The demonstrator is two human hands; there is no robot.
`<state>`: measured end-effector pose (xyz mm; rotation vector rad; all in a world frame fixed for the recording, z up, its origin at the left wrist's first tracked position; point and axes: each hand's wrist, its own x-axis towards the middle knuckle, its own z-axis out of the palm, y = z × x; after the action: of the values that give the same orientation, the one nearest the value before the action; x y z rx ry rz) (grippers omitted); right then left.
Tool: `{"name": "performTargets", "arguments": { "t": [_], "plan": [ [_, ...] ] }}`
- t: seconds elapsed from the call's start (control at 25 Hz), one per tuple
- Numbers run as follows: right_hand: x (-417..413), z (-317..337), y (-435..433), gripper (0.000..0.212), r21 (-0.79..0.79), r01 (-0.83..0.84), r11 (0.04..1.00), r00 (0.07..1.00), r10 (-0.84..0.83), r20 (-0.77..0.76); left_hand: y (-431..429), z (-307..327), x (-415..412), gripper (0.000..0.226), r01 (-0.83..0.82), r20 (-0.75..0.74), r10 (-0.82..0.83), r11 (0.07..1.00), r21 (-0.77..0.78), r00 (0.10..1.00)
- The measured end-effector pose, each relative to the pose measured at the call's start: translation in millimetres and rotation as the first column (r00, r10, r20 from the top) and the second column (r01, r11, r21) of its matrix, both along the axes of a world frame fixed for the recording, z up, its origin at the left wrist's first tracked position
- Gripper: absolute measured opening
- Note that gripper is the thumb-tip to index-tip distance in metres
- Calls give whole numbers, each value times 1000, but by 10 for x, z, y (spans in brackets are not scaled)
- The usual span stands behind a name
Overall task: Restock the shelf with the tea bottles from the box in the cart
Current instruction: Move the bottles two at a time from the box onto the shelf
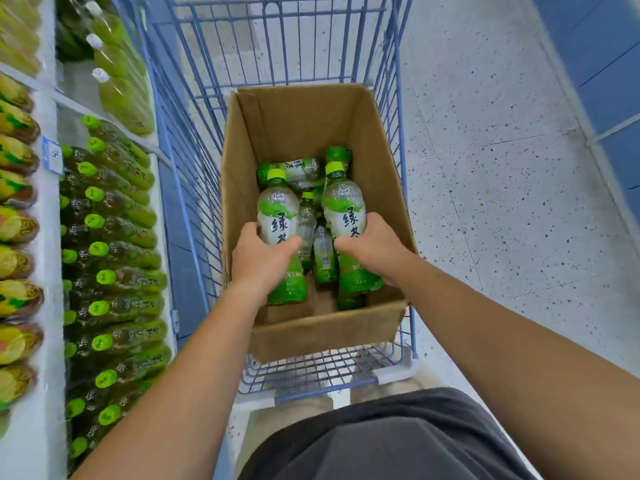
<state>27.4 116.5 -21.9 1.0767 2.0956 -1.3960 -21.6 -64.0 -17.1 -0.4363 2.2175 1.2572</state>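
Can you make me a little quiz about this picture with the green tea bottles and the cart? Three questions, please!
1. True or false: the left hand grips a first bottle and the right hand grips a second bottle.
2. Pick one: the cardboard box sits A) in the blue cart, B) on the floor, C) on a table.
3. Fill in: the dark bottles on the shelf have caps coloured ____.

Key: 1 true. 2 A. 3 green.
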Motion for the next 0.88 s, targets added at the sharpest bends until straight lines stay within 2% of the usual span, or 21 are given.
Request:
{"name": "performTargets", "arguments": {
  "t": [0.2,0.32,0.44,0.56,0.76,0.88],
  "plan": [
    [212,554,-69,36,-4,-49,999,994,48,-99,-43,583,196,38,-78,-99,84,995,62,992],
    [237,857,-44,43,30,-145,989,982,147,-119,-61,918,303,45,-143,-148,155,986,89,977],
    [226,1198,29,36,64,-300,952,934,306,-183,-119,1221,478,44,-230,-206,248,967,108,947],
    [212,1433,136,51,85,-409,909,879,417,-229,-91,1453,734,45,-336,-256,358,933,125,898],
    [184,1731,55,50,124,-542,831,768,550,-327,-160,1728,1243,51,-566,-301,578,813,135,759],
    [206,1864,-242,49,125,-633,764,682,627,-376,-390,1831,1591,52,-655,-341,640,751,88,688]
  ]
}}
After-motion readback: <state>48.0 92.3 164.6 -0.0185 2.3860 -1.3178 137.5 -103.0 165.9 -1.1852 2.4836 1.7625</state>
